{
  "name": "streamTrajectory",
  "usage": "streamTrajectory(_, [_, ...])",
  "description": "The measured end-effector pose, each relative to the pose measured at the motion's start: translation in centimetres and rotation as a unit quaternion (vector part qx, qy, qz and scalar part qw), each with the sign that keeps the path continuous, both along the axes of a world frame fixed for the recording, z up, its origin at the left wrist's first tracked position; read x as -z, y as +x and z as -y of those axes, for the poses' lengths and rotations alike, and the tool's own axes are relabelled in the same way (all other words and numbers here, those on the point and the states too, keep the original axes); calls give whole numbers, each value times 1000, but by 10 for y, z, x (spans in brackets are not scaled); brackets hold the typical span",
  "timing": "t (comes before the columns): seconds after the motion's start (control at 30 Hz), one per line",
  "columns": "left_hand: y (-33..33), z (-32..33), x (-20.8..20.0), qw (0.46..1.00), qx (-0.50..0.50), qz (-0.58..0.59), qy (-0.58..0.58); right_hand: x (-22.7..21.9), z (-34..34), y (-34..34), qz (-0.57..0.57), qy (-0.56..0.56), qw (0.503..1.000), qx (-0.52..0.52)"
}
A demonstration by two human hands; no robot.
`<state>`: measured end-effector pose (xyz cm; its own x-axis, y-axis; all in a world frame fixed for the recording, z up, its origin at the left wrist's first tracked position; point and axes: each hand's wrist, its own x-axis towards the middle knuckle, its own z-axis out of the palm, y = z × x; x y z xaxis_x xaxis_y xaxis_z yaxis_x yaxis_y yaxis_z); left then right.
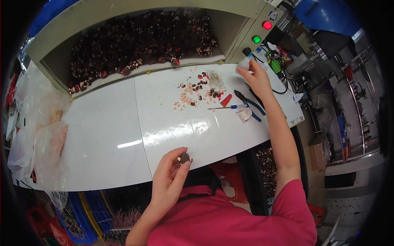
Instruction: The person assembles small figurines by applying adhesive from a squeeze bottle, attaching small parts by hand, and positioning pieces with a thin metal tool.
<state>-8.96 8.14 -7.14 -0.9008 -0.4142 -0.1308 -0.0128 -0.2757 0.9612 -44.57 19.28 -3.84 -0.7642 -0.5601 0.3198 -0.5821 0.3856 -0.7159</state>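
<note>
Overall, a white worktable (pixel 102 135) is set in front of a beige housing (pixel 236 45), in which a heap of dark pieces (pixel 139 41) is contained. The right hand (pixel 259 80) is extended over the table's far right; the left hand (pixel 169 176) is held at the near edge. Blue-handled pliers (pixel 248 101) are laid beside a screwdriver (pixel 237 107). A whitish container (pixel 245 63) is met by the right thumb and fingers; whether it is gripped cannot be told. A dark rounded part (pixel 184 158) is pinched between the left thumb and fingers. Pale bits (pixel 188 99) are scattered beyond the screwdriver.
</note>
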Motion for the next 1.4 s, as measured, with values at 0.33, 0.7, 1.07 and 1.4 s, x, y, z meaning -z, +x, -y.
streamTrajectory(0.33, [-4, 6, 0, 1000, -9, 4, 28, 17, 9, 11, -221, 22, 974, 40])
streamTrajectory(0.7, [-6, 1, 7, 1000, -2, -9, -21, 56, 14, 225, 19, -156, 955, -251])
streamTrajectory(1.07, [-9, -5, 10, 997, -16, -7, -79, 68, 15, 229, 19, -214, 949, -230])
streamTrajectory(1.4, [-11, -5, 8, 995, -5, 22, -96, 68, 11, 227, 42, -205, 951, -229])
